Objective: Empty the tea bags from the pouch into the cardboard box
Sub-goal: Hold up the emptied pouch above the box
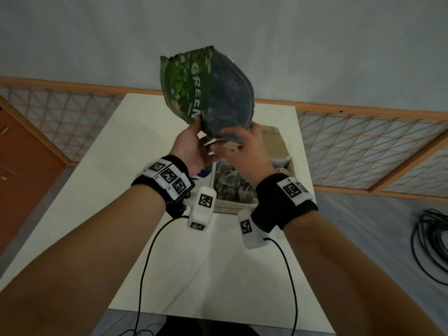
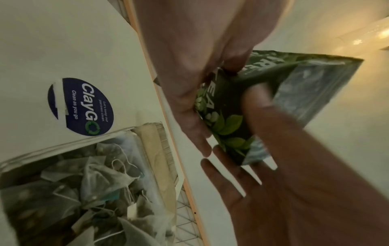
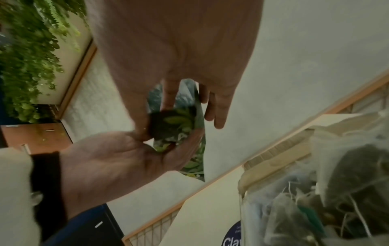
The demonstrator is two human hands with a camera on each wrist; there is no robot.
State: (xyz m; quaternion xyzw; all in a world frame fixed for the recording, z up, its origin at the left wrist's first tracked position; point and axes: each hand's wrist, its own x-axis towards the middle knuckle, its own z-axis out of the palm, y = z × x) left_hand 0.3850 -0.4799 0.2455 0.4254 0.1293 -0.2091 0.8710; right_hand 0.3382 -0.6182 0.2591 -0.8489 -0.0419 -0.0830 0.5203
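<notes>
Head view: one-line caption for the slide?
Both hands, left hand and right hand, hold a green tea pouch above a cardboard box of tea bags.

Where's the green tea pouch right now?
In the head view the green tea pouch is held up centre-frame by both hands, above the cardboard box of tea bags.

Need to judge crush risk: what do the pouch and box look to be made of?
Pouch: thin glossy printed film, probably plastic or foil laminate; it creases and shines. Cardboard box: matte brown corrugated board, with fluting showing at its edge.
</notes>
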